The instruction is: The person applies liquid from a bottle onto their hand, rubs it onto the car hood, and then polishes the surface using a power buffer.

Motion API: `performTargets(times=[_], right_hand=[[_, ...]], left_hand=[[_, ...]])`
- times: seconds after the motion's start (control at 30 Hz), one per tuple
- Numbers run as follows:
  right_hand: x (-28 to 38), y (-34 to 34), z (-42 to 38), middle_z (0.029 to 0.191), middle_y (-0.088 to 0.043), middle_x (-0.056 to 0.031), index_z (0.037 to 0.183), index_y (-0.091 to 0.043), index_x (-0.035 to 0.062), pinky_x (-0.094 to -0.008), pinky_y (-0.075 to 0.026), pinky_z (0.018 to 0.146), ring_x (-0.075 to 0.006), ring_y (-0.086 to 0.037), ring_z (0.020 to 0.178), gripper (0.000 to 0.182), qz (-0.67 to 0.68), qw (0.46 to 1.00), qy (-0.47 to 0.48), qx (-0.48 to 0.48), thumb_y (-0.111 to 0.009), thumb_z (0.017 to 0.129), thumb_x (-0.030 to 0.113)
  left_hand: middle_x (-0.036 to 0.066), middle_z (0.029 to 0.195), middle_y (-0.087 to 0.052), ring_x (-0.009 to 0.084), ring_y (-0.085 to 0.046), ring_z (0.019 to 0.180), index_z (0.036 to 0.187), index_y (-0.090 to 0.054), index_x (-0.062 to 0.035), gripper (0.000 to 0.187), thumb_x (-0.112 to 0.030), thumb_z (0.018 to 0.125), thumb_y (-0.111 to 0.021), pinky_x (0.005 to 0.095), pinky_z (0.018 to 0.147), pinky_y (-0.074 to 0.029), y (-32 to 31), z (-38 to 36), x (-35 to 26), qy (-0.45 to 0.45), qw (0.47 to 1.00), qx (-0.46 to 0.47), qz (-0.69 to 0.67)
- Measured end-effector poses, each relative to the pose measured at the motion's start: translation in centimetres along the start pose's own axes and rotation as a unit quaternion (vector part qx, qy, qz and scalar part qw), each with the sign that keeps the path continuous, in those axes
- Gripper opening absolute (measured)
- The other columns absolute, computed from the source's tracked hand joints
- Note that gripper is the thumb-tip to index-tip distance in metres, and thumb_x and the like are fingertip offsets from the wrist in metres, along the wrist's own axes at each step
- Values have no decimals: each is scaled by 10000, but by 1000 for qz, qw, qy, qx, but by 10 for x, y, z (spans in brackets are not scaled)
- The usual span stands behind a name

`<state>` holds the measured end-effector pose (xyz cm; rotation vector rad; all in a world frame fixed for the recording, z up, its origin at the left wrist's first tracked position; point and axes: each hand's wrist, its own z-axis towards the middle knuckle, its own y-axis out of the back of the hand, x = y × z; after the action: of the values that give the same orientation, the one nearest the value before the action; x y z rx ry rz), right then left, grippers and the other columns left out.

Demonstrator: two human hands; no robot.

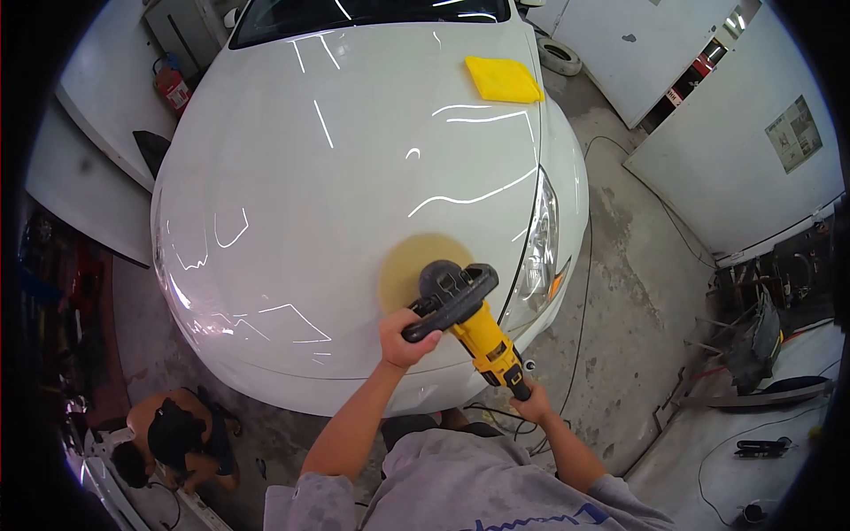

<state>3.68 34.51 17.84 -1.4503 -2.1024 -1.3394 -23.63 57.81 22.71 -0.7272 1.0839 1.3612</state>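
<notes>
A yellow and black car polisher [482, 336] lies with its round tan pad [403, 265] on the front of the white car hood [283, 177]; the pad's edge looks blurred. My left hand [405, 340] is wrapped round the black front handle. At the rear end of the tool, my right hand [533, 403] grips the black grip near the cord. Right of the polisher is the car's headlight [536, 257]. A folded yellow cloth [503, 80] rests on the hood's far right edge.
A black cord [580, 327] runs over the concrete floor [620, 239] on the right. Another person [181, 434] crouches at lower left. A fire extinguisher [171, 87] stands at upper left, a tire [558, 57] at upper right. White panels [735, 133] line the right side.
</notes>
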Motion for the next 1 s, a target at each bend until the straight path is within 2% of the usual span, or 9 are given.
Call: performTargets(times=[0.13,0.17,0.27,0.33,0.47,0.57,0.63,0.8,1.0], right_hand=[[14,11,6,956,-696,-171,1184,-611,52,-359,-501,816,-264,-679,892,517,-28,999,-6,31,-716,696,187],[14,11,4,956,-696,-171,1184,-611,52,-359,-501,816,-264,-679,892,517,-24,999,-7,32,-716,696,187],[11,2,0,970,-692,-185,1182,-611,47,-367,-504,816,-303,-679,898,515,-1,998,8,67,-726,698,182],[8,-9,1,888,-682,-135,1119,-630,32,-357,-501,774,-217,-645,817,446,45,995,44,83,-727,699,147],[31,-26,14,878,-679,-131,1117,-631,29,-355,-503,771,-217,-639,809,441,84,991,74,74,-728,705,151],[68,-34,30,883,-675,-199,1103,-628,24,-374,-509,775,-311,-677,838,418,133,986,84,45,-714,716,154],[103,-40,38,817,-664,-193,1052,-634,18,-386,-507,743,-320,-668,786,359,180,981,75,-1,-696,724,150],[166,-54,56,735,-641,-178,986,-620,-5,-387,-506,689,-314,-650,700,311,253,965,50,-49,-668,736,174],[183,-113,38,717,-638,-162,953,-615,2,-389,-495,651,-294,-632,659,286,334,939,-2,-77,-638,729,178]], left_hand=[[102,617,-580,196,-557,550,759,-615,14,446,-379,676,-808,301,540,-445,7,0,-2,-7,999,-25,30],[114,586,-543,266,-555,525,647,-570,-20,400,-342,639,-808,336,517,-437,9,-3,-7,22,999,-37,23],[114,572,-535,266,-546,511,645,-563,-17,417,-355,644,-807,341,497,-424,18,-12,-16,8,997,-70,43],[112,559,-525,252,-526,487,647,-559,-14,434,-368,647,-811,341,480,-409,25,-7,-21,14,996,-58,63],[87,524,-495,179,-471,465,620,-548,-6,464,-378,659,-822,316,470,-385,32,31,-25,-18,990,-63,128],[35,499,-476,110,-427,484,629,-584,19,453,-368,711,-804,294,459,-336,31,90,-31,-26,990,-58,129],[2,510,-499,82,-431,498,659,-611,34,456,-381,752,-777,274,463,-334,44,140,-20,70,986,56,139],[34,535,-534,100,-483,461,671,-611,7,465,-393,904,-649,239,451,-365,27,241,-32,63,986,130,84],[32,531,-528,103,-472,446,643,-600,-1,488,-408,910,-633,241,437,-354,25,255,-19,44,967,229,99]])
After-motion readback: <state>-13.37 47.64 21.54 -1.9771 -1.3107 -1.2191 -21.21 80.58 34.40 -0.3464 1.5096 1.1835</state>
